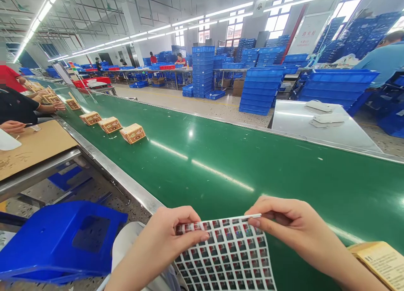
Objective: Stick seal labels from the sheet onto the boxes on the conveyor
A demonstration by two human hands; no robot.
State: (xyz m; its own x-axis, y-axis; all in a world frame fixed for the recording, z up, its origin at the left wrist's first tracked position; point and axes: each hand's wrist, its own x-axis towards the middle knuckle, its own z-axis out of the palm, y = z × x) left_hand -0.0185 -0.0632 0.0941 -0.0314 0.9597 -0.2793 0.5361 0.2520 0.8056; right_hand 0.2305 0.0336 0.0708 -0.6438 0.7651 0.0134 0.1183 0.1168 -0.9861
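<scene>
I hold a sheet of small square stickers [230, 257] over the near edge of the green conveyor belt [240, 164]. My left hand [167, 238] pinches the sheet's top left corner with thumb and fingers closed on it. My right hand [290, 228] grips the sheet's top right edge, fingers closed along it. Three small brown cartons [133, 133] lie on the belt further up to the left. Part of a brown printed carton [380, 261] shows at the lower right beside my right forearm.
A blue plastic stool [59, 240] stands at lower left. A cardboard-covered work table [34, 148] is on the left, with other people's arms [47, 108] at work there. Stacks of blue crates [261, 89] and a metal table [315, 126] stand beyond the belt.
</scene>
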